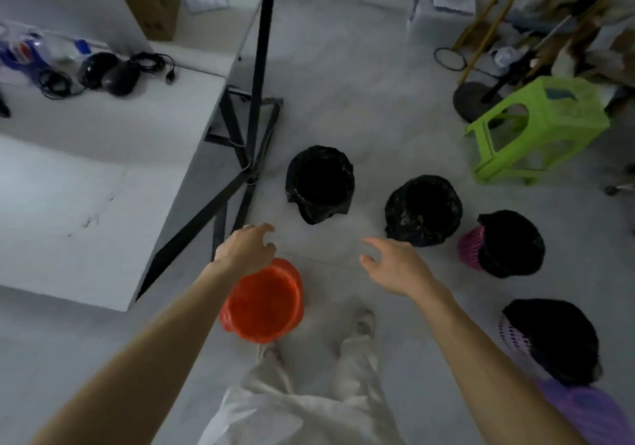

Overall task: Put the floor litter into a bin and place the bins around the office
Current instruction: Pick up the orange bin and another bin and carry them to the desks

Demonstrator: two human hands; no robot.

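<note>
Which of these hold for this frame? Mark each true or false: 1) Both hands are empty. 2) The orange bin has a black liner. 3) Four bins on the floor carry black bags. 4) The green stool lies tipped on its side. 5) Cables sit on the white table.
1) True. The left hand and right hand are open above the floor, holding nothing.
2) False. The orange bin shows bare orange plastic inside, no liner.
3) True. The bins at and are all lined with black bags.
4) False. The green stool stands upright on its legs.
5) True. Black cables lie on the white table.
</note>
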